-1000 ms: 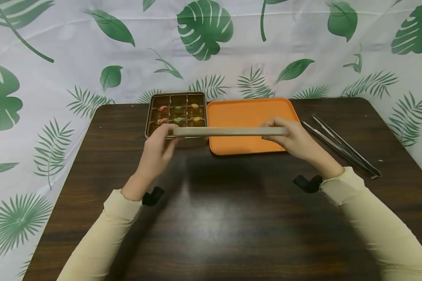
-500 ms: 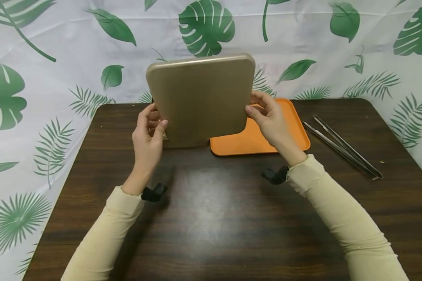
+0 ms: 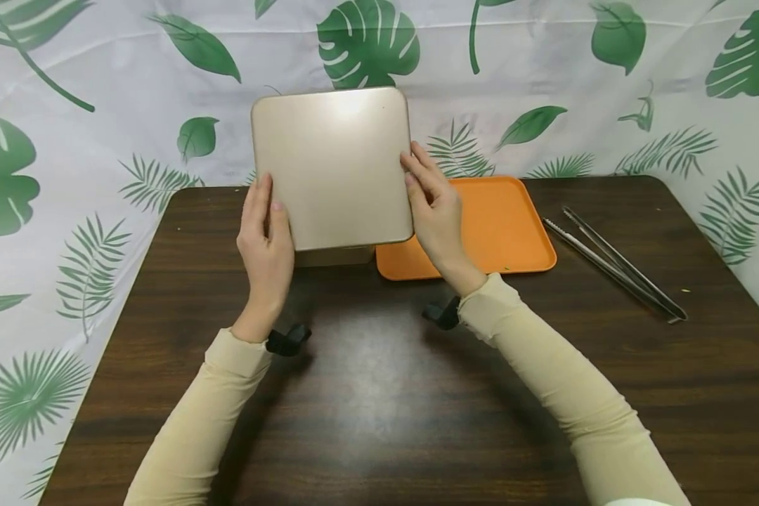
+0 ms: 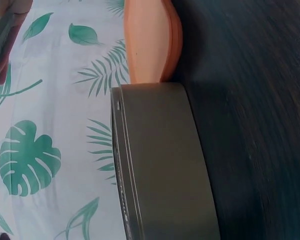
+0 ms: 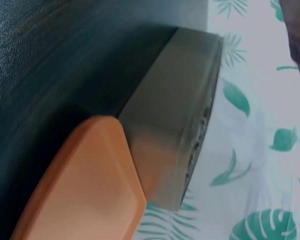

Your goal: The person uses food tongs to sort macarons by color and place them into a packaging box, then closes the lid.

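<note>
Between both hands a gold square tin lid (image 3: 335,169) is raised, its smooth outer face toward the head camera. My left hand (image 3: 266,246) grips its left edge, thumb on the front. On the opposite edge, my right hand (image 3: 436,211) holds it with thumb and fingers. Behind and below the lid stands the matching tin (image 3: 335,257), mostly hidden in the head view. Both wrist views show the tin's side wall (image 4: 165,160) and its uncovered top rim (image 5: 202,125), with the lid held apart from it.
An orange tray (image 3: 500,232) lies against the tin's right side. Farther right, metal tongs (image 3: 613,263) rest on the dark wooden table (image 3: 379,407). A leaf-patterned cloth (image 3: 531,70) hangs behind the table's back edge.
The lid was edge-on above the tin a second ago, then tipped up showing its face. It has since shifted left over the tin and tilted, and my right hand moved left with it.
</note>
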Motion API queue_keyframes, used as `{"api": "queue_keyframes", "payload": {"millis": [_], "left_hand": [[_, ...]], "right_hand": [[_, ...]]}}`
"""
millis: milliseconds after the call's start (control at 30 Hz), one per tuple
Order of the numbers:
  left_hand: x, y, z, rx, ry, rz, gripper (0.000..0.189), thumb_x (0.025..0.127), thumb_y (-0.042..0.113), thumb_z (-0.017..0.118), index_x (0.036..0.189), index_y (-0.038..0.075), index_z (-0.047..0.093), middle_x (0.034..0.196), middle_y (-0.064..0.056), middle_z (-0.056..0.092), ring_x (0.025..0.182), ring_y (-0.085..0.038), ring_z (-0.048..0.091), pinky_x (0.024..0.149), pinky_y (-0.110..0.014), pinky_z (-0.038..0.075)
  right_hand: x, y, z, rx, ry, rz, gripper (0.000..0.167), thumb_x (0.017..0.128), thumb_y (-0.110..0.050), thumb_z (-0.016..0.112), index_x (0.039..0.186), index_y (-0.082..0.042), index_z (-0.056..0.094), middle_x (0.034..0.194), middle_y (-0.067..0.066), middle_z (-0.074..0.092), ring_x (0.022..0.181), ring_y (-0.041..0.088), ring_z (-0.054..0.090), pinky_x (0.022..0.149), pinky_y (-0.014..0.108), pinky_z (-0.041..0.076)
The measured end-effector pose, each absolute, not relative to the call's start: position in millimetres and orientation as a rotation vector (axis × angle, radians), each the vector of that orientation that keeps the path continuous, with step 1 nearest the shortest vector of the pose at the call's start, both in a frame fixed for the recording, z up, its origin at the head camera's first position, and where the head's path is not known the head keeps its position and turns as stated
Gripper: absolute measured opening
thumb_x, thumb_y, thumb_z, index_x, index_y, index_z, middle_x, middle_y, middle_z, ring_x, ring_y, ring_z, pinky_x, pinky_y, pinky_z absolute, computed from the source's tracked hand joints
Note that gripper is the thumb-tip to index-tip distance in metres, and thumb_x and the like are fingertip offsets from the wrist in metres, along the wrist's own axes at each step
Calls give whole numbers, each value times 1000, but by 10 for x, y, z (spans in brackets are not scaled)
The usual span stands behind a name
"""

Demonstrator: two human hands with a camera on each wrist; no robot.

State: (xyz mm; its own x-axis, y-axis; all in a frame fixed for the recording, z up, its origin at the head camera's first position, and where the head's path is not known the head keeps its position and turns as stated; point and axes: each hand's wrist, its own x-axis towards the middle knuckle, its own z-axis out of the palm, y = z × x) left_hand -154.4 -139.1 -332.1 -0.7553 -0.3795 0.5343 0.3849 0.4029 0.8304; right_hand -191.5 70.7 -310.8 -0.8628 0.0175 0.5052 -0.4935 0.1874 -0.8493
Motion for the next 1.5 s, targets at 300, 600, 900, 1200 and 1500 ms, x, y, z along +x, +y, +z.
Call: {"api": "queue_keyframes", "payload": {"millis": [300, 600, 900, 1200, 1500], "left_hand": [[-1663, -1492, -3350, 86, -2151, -1505, 51, 99, 23, 43, 148, 16, 35, 158, -7, 27, 147, -17, 22, 120, -36, 22], [-1843, -1674, -3518, 228, -2240, -1499, 52, 97, 27, 47, 147, 17, 38, 155, -1, 34, 143, -15, 31, 118, -32, 26], [-1956, -1750, -3700, 303, -2306, -1399, 49, 97, 28, 44, 144, 16, 44, 151, -2, 41, 144, -20, 30, 117, -58, -3], [-2023, -1836, -3852, 363, -2388, -1438, 50, 97, 34, 43, 146, 22, 42, 153, 2, 38, 146, -21, 28, 121, -44, 13], [-2064, -1814, -3907, 413, -2410, -1437, 49, 98, 33, 43, 145, 21, 44, 152, -1, 39, 144, -18, 33, 119, -31, 24]], "right_hand": [[-2007, 485, -3218, 548, -2469, 1523, 64, 99, -28, 51, 154, -15, 21, 163, 0, -2, 151, 15, 1, 122, 43, 14], [-2198, 328, -3378, 519, -2655, 1509, 75, 95, -35, 57, 155, -15, 17, 163, 4, -5, 151, 24, 2, 121, 50, 15], [-2310, 217, -3598, 442, -2703, 1603, 78, 94, -32, 58, 155, -16, 12, 163, 7, -1, 151, 25, 4, 121, 48, 15], [-2383, 163, -3762, 418, -2747, 1553, 81, 94, -32, 58, 155, -12, 9, 163, 10, 4, 151, 24, 7, 123, 42, 13], [-2404, 160, -3818, 382, -2752, 1575, 76, 96, -29, 57, 155, -13, 12, 162, 11, 6, 151, 25, 9, 122, 43, 14]]}}
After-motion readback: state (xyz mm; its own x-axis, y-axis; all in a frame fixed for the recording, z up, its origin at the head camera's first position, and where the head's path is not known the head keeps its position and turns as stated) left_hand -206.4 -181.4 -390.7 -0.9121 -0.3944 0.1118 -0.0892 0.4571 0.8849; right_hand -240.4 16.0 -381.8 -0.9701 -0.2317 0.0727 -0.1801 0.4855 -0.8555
